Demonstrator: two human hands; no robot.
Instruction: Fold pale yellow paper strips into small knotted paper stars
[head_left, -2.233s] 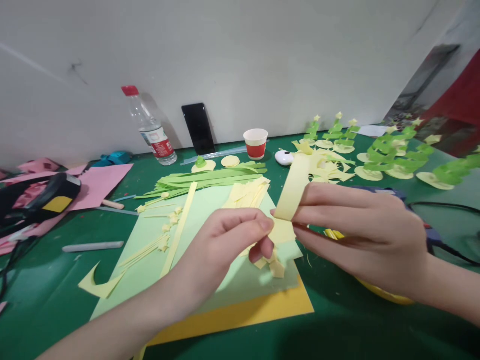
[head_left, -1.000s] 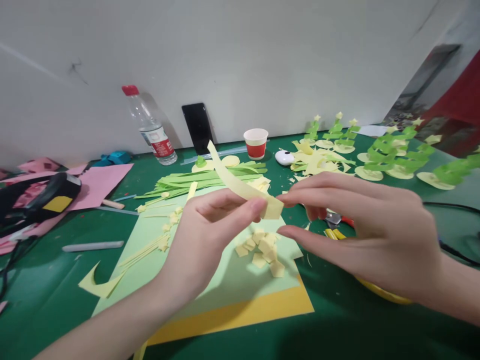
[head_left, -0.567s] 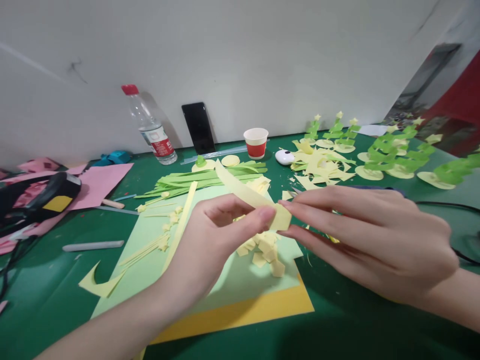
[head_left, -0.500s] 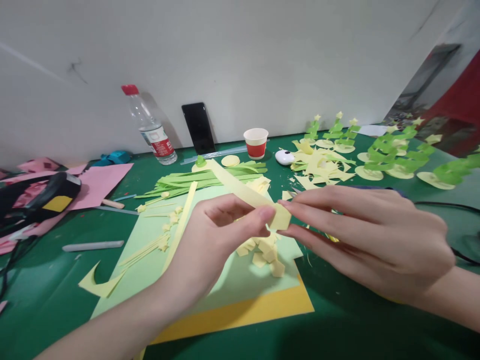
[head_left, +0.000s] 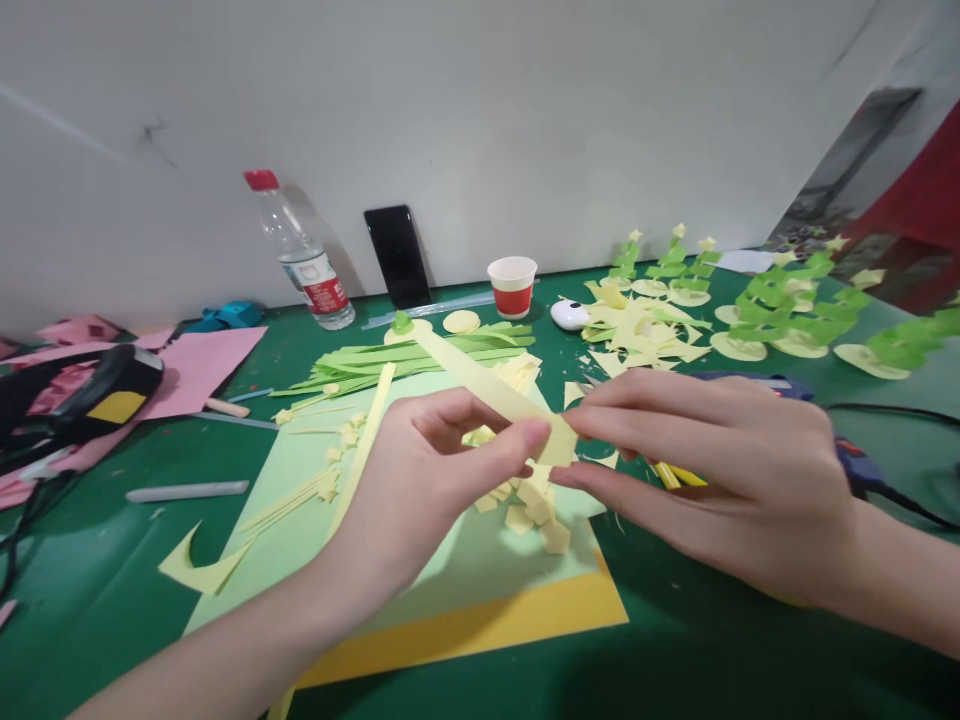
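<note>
A pale yellow paper strip [head_left: 471, 372] is folded into a flat, many-sided knot at its near end, with its long tail slanting up to the left. My left hand [head_left: 435, 470] pinches the strip beside the knot between thumb and fingers. On the knot's right edges, the fingertips of my right hand [head_left: 720, 470] press from above and below. Beneath the hands, several folded yellow paper pentagons [head_left: 553, 537] lie on a light green sheet [head_left: 480, 570]. Small paper stars [head_left: 349, 436] and thin strips rest left of my left hand.
Green paper strips [head_left: 420, 358] lie behind the sheet. At the back are a water bottle [head_left: 319, 285], a phone [head_left: 397, 255] and a paper cup [head_left: 513, 287]. Yellow scraps [head_left: 645, 335] and green paper plants [head_left: 795, 310] stand right; a black tape measure [head_left: 112, 390] is left.
My right hand has shifted left and its fingertips have moved along the knot's edge, uncovering yellow sticks behind it. My left hand has barely moved.
</note>
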